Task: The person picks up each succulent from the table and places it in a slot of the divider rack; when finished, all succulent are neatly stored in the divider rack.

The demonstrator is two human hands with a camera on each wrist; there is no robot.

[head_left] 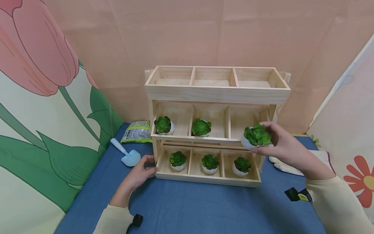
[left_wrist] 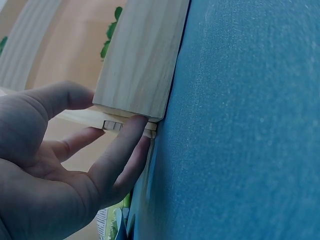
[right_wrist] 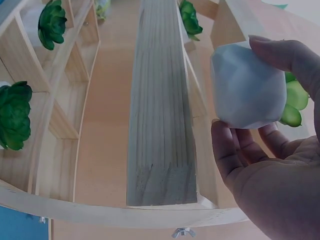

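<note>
A three-tier wooden plant stand stands on the blue cloth. My right hand holds a potted succulent by its white pot, at the front of the middle tier's right compartment. In the right wrist view, thumb and fingers grip the pot from opposite sides. My left hand holds the left end of the bottom tier, thumb and fingertips against its corner. Potted succulents sit in the middle tier's left and centre compartments. One succulent stands in each bottom compartment.
Left of the stand lie a light blue hand shovel and a green-and-white printed bag. Pale gloves lie to the right, partly behind my right forearm. A peach backdrop hangs behind the stand.
</note>
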